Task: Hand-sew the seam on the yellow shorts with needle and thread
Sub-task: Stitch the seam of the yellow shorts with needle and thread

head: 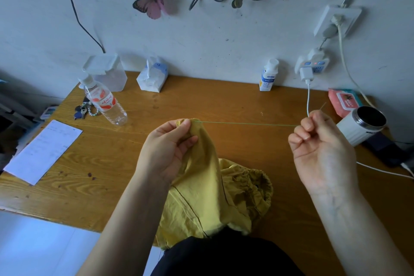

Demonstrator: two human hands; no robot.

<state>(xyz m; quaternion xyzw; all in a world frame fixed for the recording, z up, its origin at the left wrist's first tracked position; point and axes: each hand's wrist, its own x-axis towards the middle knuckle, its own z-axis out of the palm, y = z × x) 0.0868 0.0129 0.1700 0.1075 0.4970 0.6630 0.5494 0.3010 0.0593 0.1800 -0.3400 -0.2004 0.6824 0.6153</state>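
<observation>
Left hand (168,144) pinches bunched yellow cotton shorts (207,188); right hand (322,145) pinches thin steel needle (322,106), green thread (246,123) taut between, above wooden table (201,98).

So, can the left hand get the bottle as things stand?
Probably not yet: the path over the table to the bottle looks free, but the left hand grips the shorts, holding the thread taut.

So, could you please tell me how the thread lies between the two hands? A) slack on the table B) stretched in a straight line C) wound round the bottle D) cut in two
B: the thread runs straight from the shorts pinched in the left hand to the right hand, which pinches the needle.
</observation>
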